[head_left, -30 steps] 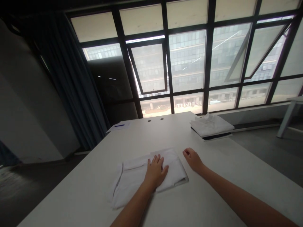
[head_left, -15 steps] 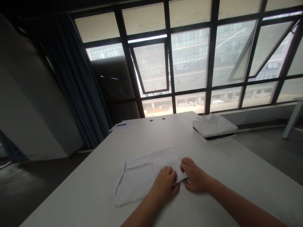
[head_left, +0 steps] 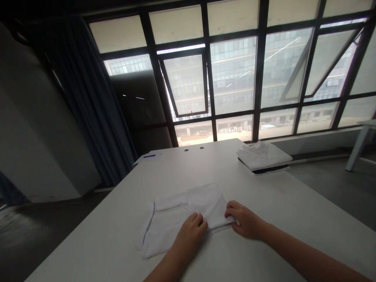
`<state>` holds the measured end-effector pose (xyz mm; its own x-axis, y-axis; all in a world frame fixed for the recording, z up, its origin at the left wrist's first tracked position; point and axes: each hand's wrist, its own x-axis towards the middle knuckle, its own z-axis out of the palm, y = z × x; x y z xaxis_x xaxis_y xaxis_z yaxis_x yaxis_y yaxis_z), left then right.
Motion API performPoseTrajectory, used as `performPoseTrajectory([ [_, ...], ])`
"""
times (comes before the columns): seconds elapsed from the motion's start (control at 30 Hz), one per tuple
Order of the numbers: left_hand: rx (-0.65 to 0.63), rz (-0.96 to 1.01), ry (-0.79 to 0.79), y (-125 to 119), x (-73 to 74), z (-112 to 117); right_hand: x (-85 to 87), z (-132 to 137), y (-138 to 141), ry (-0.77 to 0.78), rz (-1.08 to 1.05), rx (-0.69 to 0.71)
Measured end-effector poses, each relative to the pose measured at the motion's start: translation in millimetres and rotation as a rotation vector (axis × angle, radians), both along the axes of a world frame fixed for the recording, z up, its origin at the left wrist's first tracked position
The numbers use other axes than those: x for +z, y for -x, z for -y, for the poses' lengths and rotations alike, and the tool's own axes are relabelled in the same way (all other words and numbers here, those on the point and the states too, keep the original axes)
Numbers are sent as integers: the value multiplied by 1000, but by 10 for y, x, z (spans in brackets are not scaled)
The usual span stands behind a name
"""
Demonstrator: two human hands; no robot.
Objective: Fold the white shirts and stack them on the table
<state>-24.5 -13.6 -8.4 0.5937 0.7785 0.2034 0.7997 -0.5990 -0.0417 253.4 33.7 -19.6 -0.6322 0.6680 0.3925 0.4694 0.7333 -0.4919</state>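
Here folded white cloth (head_left: 179,223), long axis left-right; left hand (head_left: 189,237) clamped on near edge; right hand (head_left: 245,221) pinching corner

- The folded garment (head_left: 179,219) lay on the near half of my worktop (head_left: 88,243), nearer its left edge.
- My left hand (head_left: 190,235) was on the garment's near edge.
- My right hand (head_left: 245,221) was at the garment's right corner.
- The stack of folded clothes (head_left: 263,156) sat in the far right corner.
- The sheet of paper (head_left: 147,157) lay in the far left corner, with a pen (head_left: 149,156) on it.
- Two round holes (head_left: 194,149) sat between them, beside the far edge.
- The window wall (head_left: 235,78) stood behind the worktop, the curtain (head_left: 91,98) to its left.
- The side table (head_left: 362,141) stood off to the right.
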Motion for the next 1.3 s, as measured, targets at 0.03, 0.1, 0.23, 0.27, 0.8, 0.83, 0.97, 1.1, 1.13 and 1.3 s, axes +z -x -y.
performPoseTrajectory([
  [0.03, 14, 2, 6, 27, -9, 21, 7, 4, -7, -3, 0, 15],
  [0.1, 30, -4, 24, 56, -12, 51, 10, 9, -16, -19, 9, 45],
  [0.23, 42, -29, 67, 36, 34, 69, -10, 18, -35, -7, 29, 8],
  [0.27, 37, -31, 74, 27, 51, 68, -10, 22, -42, 7, 31, -12],
  [0.8, -127, 139, 207, 258, 207, 150, 47, 27, -232, -28, 74, 84],
  [0.83, -130, 151, 218, 265, 207, 136, 49, 24, -228, -26, 74, 78],
  [0.97, -160, 204, 250, 292, 212, 116, 101, 62, -190, -26, 74, 39],
  [1.1, -126, 226, 248, 276, 161, 154, 115, 177, -108, -70, 132, 73],
  [1.13, -93, 234, 242, 262, 137, 159, 101, 209, -80, -76, 141, 104],
  [1.3, 126, 370, 136, 184, 40, 85, -47, 229, 49, -58, -39, 109],
])
